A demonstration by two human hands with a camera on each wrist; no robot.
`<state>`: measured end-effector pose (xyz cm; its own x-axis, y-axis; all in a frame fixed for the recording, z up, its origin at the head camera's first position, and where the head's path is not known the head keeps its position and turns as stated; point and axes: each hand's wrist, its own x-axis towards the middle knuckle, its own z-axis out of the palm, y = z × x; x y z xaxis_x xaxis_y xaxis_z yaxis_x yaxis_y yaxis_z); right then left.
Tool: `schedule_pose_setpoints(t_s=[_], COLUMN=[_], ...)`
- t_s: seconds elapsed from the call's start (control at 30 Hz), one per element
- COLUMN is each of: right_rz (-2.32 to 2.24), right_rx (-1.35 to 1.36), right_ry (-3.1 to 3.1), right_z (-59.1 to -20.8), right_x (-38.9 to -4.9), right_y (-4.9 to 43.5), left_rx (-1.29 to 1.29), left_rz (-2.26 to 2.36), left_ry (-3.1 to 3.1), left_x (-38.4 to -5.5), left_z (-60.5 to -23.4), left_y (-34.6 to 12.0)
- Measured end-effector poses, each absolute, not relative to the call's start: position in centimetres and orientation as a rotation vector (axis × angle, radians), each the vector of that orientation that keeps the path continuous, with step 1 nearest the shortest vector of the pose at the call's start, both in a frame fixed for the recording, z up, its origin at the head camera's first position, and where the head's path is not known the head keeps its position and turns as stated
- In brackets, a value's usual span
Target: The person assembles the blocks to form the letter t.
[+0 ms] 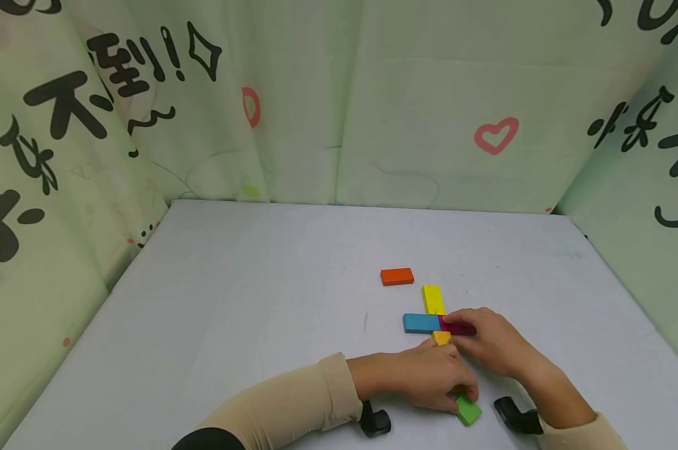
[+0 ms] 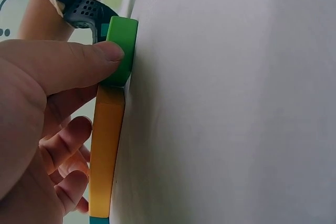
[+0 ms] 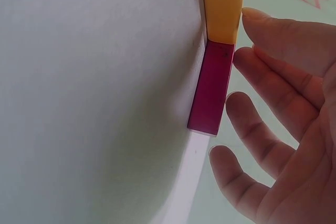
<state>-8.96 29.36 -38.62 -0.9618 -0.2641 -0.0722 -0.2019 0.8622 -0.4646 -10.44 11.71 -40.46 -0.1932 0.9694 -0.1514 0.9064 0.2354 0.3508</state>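
My left hand [image 1: 437,378] pinches a green block [image 1: 468,410] between thumb and fingers. In the left wrist view this block meets the end of an amber-yellow block [image 2: 106,150], which my left hand partly hides in the head view. My right hand [image 1: 499,340] lies around a magenta block [image 3: 211,87], with fingers loosely spread beside it and the thumb tip by the amber block. A blue block [image 1: 421,323] stands end to end with the magenta one. Behind their joint, a bright yellow block [image 1: 433,300] points away from me.
An orange-red block [image 1: 397,277] lies apart, farther back on the white table [image 1: 260,281]. Patterned pale green curtains [image 1: 429,94] hang along the back and both sides. Black wrist mounts [image 1: 375,422] stick out below both wrists, close over the tabletop.
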Motion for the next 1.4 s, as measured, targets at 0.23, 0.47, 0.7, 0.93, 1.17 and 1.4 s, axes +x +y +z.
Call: schedule_pose_setpoints(t_s=[0.23, 0.47, 0.7, 0.93, 1.17, 1.4], right_rz=[-0.713, -0.712, -0.705, -0.702, -0.672, -0.641], right_rx=[-0.368, -0.37, -0.357, -0.366, -0.369, -0.357], right_ry=[2.903, 2.905, 2.894, 2.896, 2.906, 2.883], right_z=[-38.7, -38.8, -38.8, -38.9, -38.6, -38.4], right_x=[-9.0, -8.9, -9.0, -9.0, -9.0, -9.2], right_y=[29.4, 29.5, 29.5, 29.6, 29.4, 29.1], left_rx=[1.742, 1.735, 1.731, 1.698, 1.643, 1.515], left_rz=[0.254, 0.283, 0.307, 0.332, 0.379, 0.448], left_ry=[2.176, 2.163, 2.138, 2.188, 2.293, 2.367], left_x=[-10.4, -10.5, -10.9, -11.8, -13.7, -15.3], left_z=[-40.5, -40.4, -39.6, -38.5, -37.6, -37.7], left_y=[11.7, 11.6, 11.1, 9.9, 8.2, 6.5])
